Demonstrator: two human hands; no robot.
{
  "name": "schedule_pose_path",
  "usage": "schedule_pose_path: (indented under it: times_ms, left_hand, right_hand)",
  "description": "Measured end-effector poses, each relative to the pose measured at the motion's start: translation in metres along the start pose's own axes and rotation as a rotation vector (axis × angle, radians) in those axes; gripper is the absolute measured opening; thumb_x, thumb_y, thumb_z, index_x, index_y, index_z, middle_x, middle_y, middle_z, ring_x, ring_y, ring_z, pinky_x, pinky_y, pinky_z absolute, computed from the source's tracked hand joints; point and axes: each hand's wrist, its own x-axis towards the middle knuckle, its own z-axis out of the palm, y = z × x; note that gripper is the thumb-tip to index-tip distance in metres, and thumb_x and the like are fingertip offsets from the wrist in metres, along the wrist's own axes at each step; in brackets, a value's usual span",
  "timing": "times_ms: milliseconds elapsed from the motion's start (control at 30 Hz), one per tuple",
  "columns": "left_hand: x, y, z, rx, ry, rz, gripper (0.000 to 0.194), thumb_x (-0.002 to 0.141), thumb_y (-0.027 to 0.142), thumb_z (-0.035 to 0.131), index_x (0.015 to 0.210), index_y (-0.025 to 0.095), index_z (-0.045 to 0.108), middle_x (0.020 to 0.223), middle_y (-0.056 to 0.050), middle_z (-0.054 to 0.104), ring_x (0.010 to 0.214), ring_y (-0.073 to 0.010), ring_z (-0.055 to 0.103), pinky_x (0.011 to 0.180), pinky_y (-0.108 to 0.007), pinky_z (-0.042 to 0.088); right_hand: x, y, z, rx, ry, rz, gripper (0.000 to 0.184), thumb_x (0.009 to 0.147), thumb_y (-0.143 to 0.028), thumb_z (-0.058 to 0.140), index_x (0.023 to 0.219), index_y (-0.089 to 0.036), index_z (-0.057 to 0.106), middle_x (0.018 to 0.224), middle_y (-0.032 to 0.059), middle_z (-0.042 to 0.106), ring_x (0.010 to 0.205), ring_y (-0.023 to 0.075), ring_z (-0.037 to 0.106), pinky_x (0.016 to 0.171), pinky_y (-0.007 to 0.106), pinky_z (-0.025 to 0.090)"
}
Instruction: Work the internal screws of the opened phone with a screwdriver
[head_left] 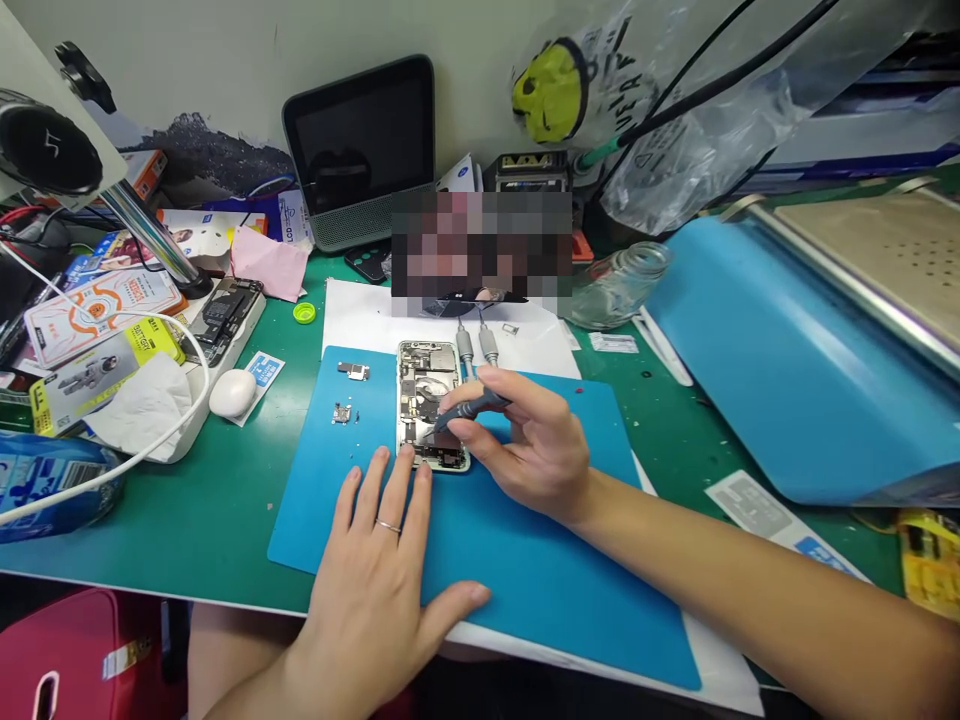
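Dark-grey slim tool (477, 405) is pinched in right hand (538, 440) over opened white-framed phone (420, 400); left hand (379, 560) is splayed; exposed internals (441, 358) could be gouged by a slip.

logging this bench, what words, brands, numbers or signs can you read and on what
"BATTERY", apparently: yellow box
Pale zigzag sign: black disc
Unclear, creased lettering: clear bag
Too small or blurred: orange-white box, blue pack, white card
No readable print: phone
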Motion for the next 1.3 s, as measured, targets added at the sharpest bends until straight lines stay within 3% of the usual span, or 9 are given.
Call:
schedule_pose_path:
  times_ms: [267, 667, 1067, 1167, 1300]
  left_hand:
    - [0.0027, 0.0016, 0.0005, 0.002, 0.026, -0.016, 0.086, 0.094, 0.074, 0.036, 0.153, 0.01, 0.037, 0.16, -0.011, 0.035, 0.145, -0.0356, 0.035, 0.115, -0.053, 0.033]
    - [0.0024, 0.0008, -0.0007, 0.005, 0.008, 0.004, 0.084, 0.095, 0.072, 0.035, 0.155, 0.012, 0.034, 0.162, -0.007, 0.031, 0.146, -0.0359, 0.033, 0.114, -0.053, 0.033]
    - [0.0015, 0.0009, 0.0002, -0.001, -0.003, 0.002, 0.084, 0.096, 0.072, 0.034, 0.155, 0.012, 0.033, 0.162, -0.007, 0.031, 0.146, -0.0368, 0.033, 0.114, -0.053, 0.033]
    - [0.0013, 0.0012, 0.0001, -0.002, -0.007, -0.004, 0.084, 0.096, 0.072, 0.034, 0.155, 0.012, 0.032, 0.162, -0.007, 0.031, 0.147, -0.0364, 0.032, 0.115, -0.053, 0.032]
    - [0.0012, 0.0013, -0.0004, 0.005, -0.004, -0.004, 0.083, 0.096, 0.071, 0.035, 0.155, 0.013, 0.033, 0.162, -0.007, 0.031, 0.147, -0.0358, 0.032, 0.115, -0.052, 0.031]
  right_hand:
    - [0.0064, -0.0042, -0.0003, -0.044, -0.014, -0.087, 0.068, 0.085, -0.007, 0.066, 0.146, -0.025, 0.042, 0.094, 0.0057, 0.073, 0.079, 0.0173, 0.072, 0.071, 0.032, 0.065]
    - [0.008, -0.0057, 0.0003, -0.041, -0.047, -0.052, 0.062, 0.088, -0.011, 0.064, 0.144, -0.028, 0.043, 0.094, 0.0028, 0.074, 0.078, 0.0158, 0.072, 0.069, 0.03, 0.064]
    - [0.0072, -0.004, -0.0009, -0.062, -0.071, -0.083, 0.066, 0.088, -0.013, 0.065, 0.147, -0.029, 0.04, 0.109, 0.0063, 0.075, 0.08, 0.0166, 0.073, 0.069, 0.031, 0.065]
    - [0.0084, -0.0049, -0.0021, -0.069, -0.095, -0.103, 0.066, 0.09, -0.016, 0.061, 0.149, -0.032, 0.037, 0.112, 0.0068, 0.074, 0.084, 0.0176, 0.073, 0.071, 0.033, 0.065]
    - [0.0095, -0.0055, -0.0022, -0.038, -0.102, -0.111, 0.068, 0.089, -0.006, 0.057, 0.15, -0.028, 0.037, 0.105, 0.0068, 0.074, 0.093, 0.0179, 0.073, 0.08, 0.035, 0.064]
